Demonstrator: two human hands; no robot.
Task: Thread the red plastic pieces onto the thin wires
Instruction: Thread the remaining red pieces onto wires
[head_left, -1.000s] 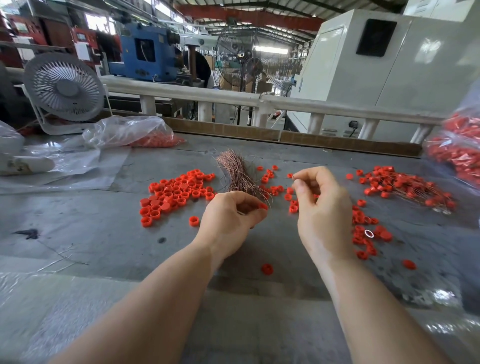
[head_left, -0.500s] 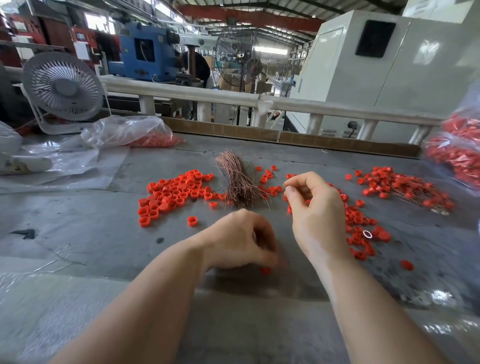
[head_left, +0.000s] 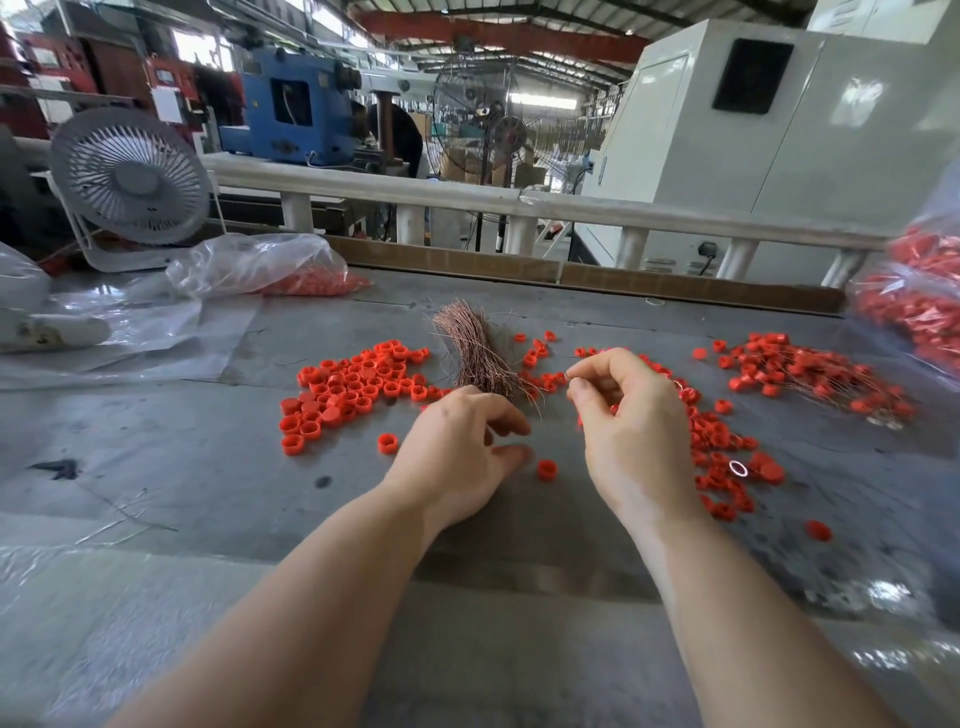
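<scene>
Hands over red caps on the worktop (head_left: 156, 467)
Left hand (head_left: 457, 457), loosely curled, holds nothing, one cap (head_left: 546, 470) just beside it; right hand (head_left: 628, 415) pinches a wire, bundle (head_left: 475, 353) beyond

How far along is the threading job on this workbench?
Done: a pile of threaded caps at far right. In hand: the right hand pinches a thin wire; the left hand reaches toward a loose cap. Left: the copper wire bundle and many loose red caps.

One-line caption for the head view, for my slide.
Right hand pinches a thin wire beside the copper wire bundle; left hand reaches toward a loose red piece.
</scene>
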